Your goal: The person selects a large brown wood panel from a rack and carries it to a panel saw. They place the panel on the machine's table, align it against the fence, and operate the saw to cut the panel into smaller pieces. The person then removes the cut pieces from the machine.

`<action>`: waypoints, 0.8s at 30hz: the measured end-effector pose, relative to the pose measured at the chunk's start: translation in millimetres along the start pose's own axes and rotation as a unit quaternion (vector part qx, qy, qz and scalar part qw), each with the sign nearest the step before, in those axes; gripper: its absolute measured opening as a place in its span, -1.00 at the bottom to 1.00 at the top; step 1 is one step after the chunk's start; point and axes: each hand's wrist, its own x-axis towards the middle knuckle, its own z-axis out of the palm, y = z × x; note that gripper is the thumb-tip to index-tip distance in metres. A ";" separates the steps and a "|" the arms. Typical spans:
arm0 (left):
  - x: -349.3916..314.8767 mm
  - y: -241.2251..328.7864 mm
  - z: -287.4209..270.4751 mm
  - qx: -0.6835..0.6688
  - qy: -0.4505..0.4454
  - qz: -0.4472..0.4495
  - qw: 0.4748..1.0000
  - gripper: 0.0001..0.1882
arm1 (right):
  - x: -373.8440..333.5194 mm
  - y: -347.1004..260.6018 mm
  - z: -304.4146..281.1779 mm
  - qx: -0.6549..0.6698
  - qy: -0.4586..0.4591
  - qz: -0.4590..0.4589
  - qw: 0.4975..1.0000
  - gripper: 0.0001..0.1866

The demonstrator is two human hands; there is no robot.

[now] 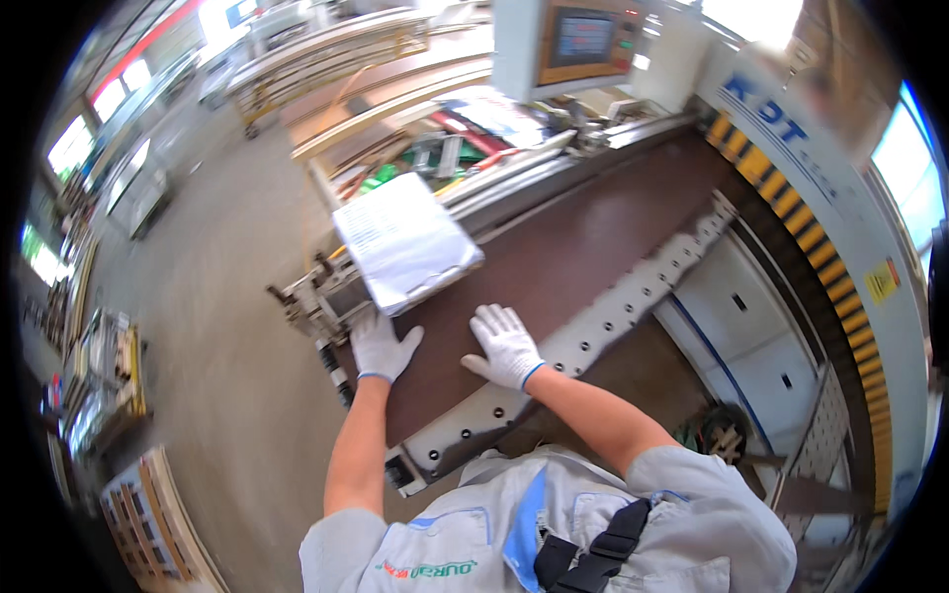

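Observation:
Both my hands wear white gloves and lie on a long dark brown panel (593,232) on the machine bed. My left hand (380,346) rests flat with its fingers stretched out, close to the panel's left end; its fingertips reach the near edge of a stack of white papers (405,240). Flat on the panel to the right, my right hand (504,346) has its fingers spread and its thumb pointing left. Neither hand holds anything. Along the panel's near side runs a pale metal strip (593,339) with a row of round dark holes.
A metal clamp-like fitting (326,296) stands at the bed's left end. Behind the bed, a cluttered bench holds tools (435,153). A control screen (585,38) sits above. Yellow and black striping (816,237) edges the machine's body at right. A wooden pallet (153,524) lies lower left.

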 end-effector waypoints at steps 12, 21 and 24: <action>-189.5 93.9 -53.7 0.005 -0.035 -0.008 0.999 -0.07 | -227.7 39.1 -13.2 0.539 0.261 0.534 0.597 -0.17; -226.2 15.6 -110.8 -0.482 -0.087 -0.250 0.835 -0.58 | -272.8 16.7 -29.4 0.821 0.062 0.297 0.484 -0.48; -240.8 -17.2 -131.5 -0.552 -0.181 -0.332 0.743 -0.42 | -244.8 9.0 -30.5 0.824 0.037 0.285 0.489 -0.49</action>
